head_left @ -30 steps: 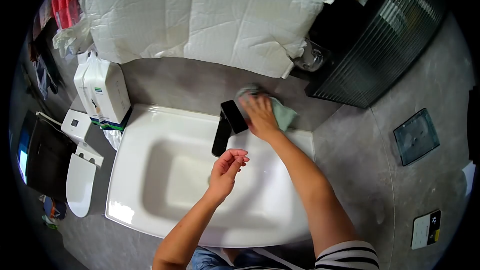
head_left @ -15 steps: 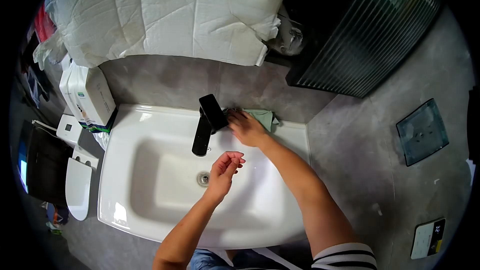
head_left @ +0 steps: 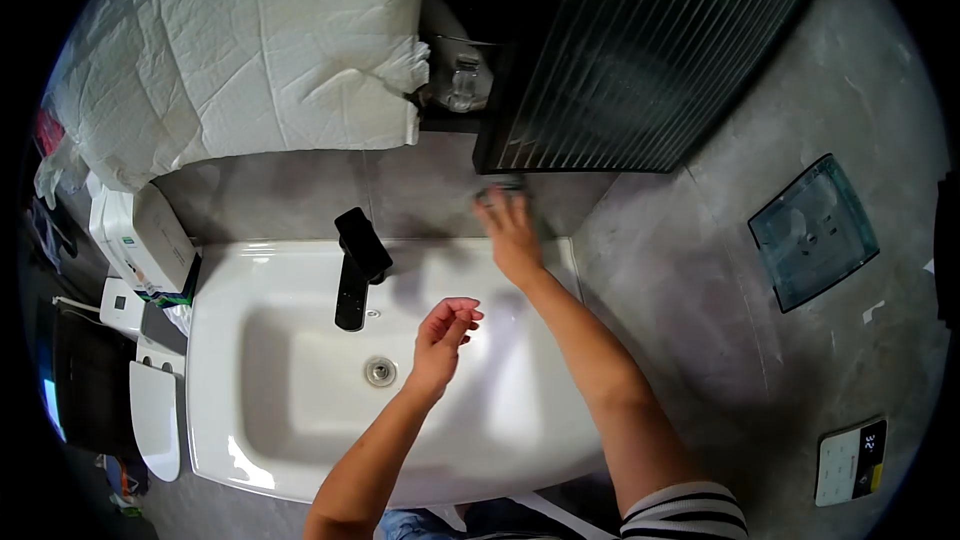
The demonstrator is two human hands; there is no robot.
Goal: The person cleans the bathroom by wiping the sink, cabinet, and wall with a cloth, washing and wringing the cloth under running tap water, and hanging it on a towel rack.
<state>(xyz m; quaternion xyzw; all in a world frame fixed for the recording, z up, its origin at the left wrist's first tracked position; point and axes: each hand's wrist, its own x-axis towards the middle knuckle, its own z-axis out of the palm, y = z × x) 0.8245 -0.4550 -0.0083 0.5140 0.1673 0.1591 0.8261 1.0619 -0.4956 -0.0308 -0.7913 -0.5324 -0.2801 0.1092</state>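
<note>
My right hand [head_left: 512, 237] reaches up to the grey wall [head_left: 420, 190] just below the ribbed glass cabinet door. Its fingers press on the cloth [head_left: 508, 183], of which only a small dark, blurred part shows past the fingertips. Over the white basin [head_left: 310, 420] hangs my left hand [head_left: 442, 338], its fingers curled and thumb near the fingertips, with nothing visible in them. To its left stands the black faucet [head_left: 362, 250] at the back of the basin. The drain [head_left: 380, 371] lies left of my left hand.
White padded sheeting [head_left: 250, 50] hangs above the basin. The ribbed glass door [head_left: 620, 70] juts out above my right hand, beside a glass jar [head_left: 463, 83]. A tissue pack [head_left: 145, 240] stands left. On the right wall are a glass tray [head_left: 815, 233] and a white display device [head_left: 850, 463].
My right hand has moved with the cloth from the basin's back ledge beside the faucet up onto the wall. The view has shifted right. My left hand keeps its curled pose.
</note>
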